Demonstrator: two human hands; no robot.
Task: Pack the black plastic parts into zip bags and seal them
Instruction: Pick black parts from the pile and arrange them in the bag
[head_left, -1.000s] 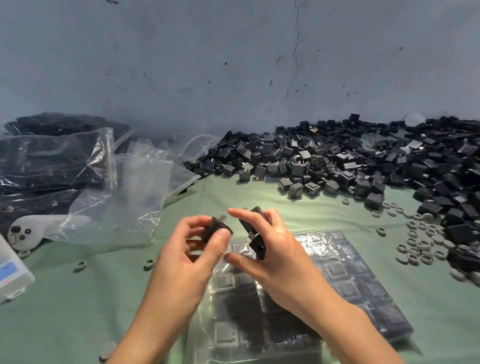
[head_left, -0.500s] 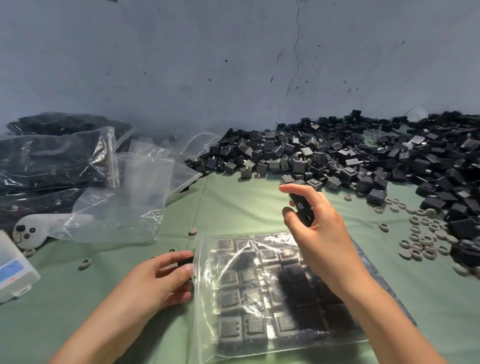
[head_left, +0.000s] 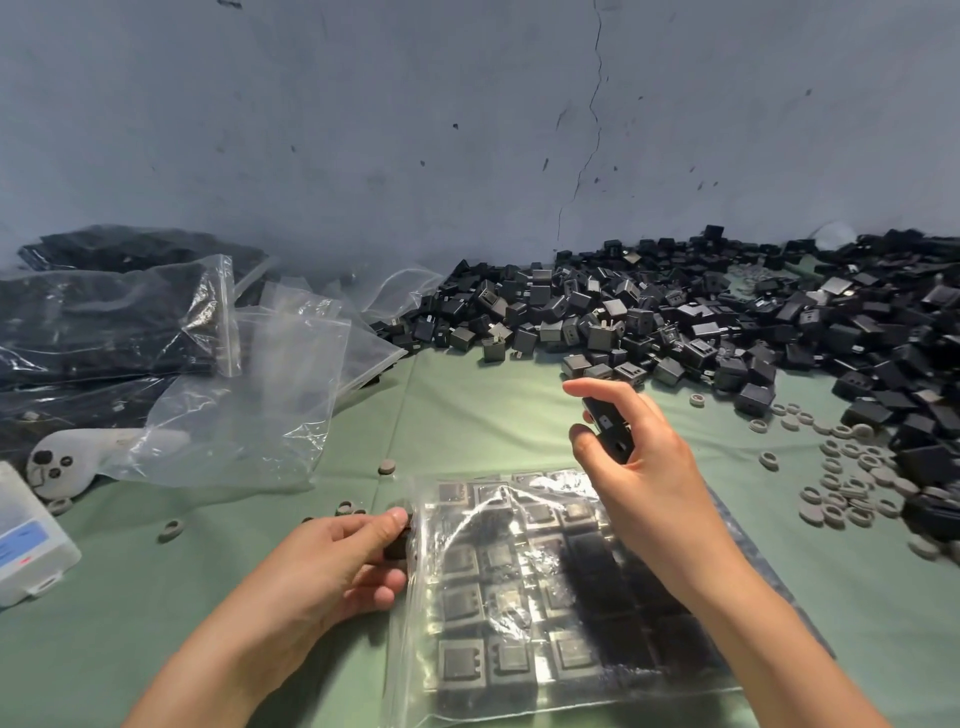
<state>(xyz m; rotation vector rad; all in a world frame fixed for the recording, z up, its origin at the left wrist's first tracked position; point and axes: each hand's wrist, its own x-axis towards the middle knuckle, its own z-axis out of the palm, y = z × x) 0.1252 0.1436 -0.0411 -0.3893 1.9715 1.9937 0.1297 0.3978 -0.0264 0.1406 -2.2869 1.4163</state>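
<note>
A clear zip bag (head_left: 524, 613) lies flat on the green cloth in front of me, with rows of black plastic parts packed inside. My left hand (head_left: 332, 566) holds one black part (head_left: 397, 543) at the bag's left edge, pinched between thumb and fingers. My right hand (head_left: 639, 467) hovers above the bag's far end and grips black parts (head_left: 610, 428) between thumb and fingers. A big heap of loose black parts (head_left: 701, 322) spreads along the wall from the centre to the right.
Empty clear zip bags (head_left: 260, 405) lie at the left, in front of filled bags (head_left: 98, 322) of black parts. A white controller (head_left: 57, 462) and a white box (head_left: 26, 540) sit at the far left. Grey rubber rings (head_left: 841, 483) are scattered at the right.
My left hand dropped from chest height to the bag's left edge with its part. My right hand moved right and away, over the bag's far end, holding its parts.
</note>
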